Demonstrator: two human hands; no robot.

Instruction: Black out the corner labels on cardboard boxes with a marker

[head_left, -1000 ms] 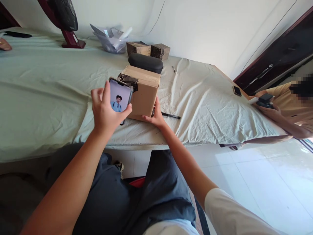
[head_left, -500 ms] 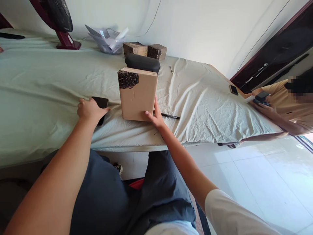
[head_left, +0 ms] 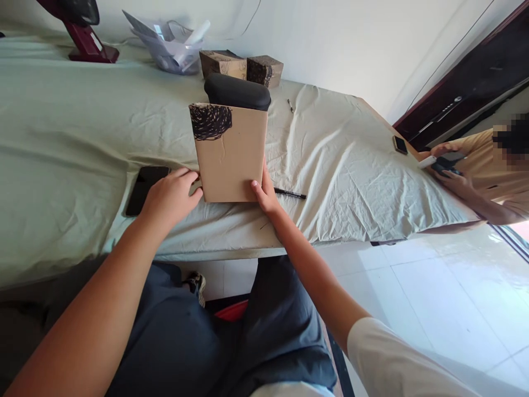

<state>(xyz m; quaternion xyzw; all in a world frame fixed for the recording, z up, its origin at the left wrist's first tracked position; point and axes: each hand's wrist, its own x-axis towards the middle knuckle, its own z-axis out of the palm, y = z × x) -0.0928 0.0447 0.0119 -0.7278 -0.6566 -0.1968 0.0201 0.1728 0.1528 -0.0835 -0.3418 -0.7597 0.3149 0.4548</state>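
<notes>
Upright on the cloth-covered table stands a flat brown cardboard box (head_left: pixel 233 154), with black scribble over its upper left corner. My right hand (head_left: pixel 264 190) grips its lower right edge, thumb on the front face and the other fingers behind. At the box's lower left edge is my left hand (head_left: pixel 173 196), thumb and fingers apart; whether the fingertips touch the cardboard is hard to tell. A black phone (head_left: pixel 142 190) lies just left of that hand. Beside my right hand a black pen (head_left: pixel 291 193) rests on the cloth. Directly behind the box sits a black zip case (head_left: pixel 237 91).
Two scribbled cardboard boxes (head_left: pixel 264 70) stand against the wall, near a clear plastic basket (head_left: pixel 176 58) of papers. A dark red stand (head_left: pixel 88 47) is further left. At right, a person (head_left: pixel 475 176) holds a dark device near another phone (head_left: pixel 400 144).
My left hand has come off the phone and moved right to the box's left edge. The phone now lies further left and tilted. My right hand keeps its hold.
</notes>
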